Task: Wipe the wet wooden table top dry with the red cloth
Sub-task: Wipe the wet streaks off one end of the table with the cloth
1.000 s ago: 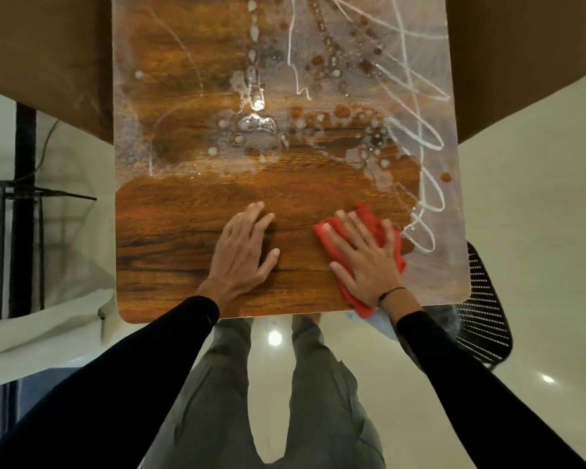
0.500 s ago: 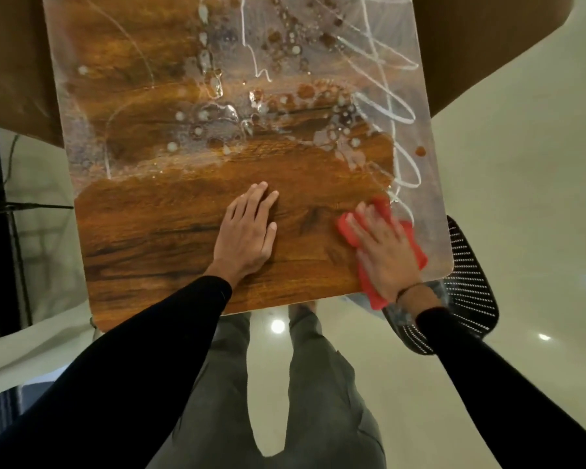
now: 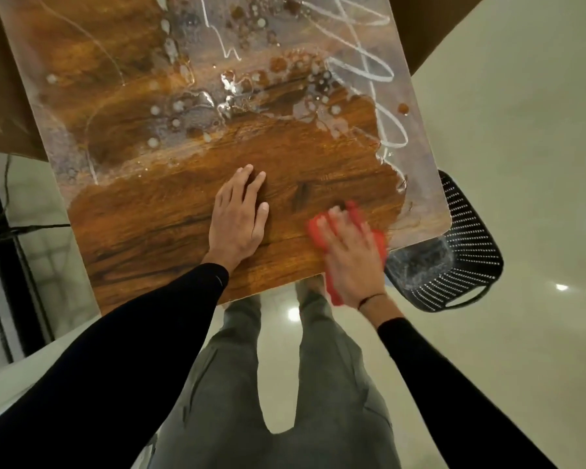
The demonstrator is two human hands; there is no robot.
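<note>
Head view — red cloth [image 3: 318,228] half-hidden, blurred

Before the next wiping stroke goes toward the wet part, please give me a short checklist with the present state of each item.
1. Right hand flat on the cloth: ok.
2. Cloth fully on the table: not ok, one end hangs over the near edge.
3. Left hand flat on the dry wood, steadying: ok.
4. Table dry: not ok, droplets and streaks cover the far half and right edge.
5. Path to the wet part free of objects: ok.
6. Cloth can absorb more: cannot tell.
</note>
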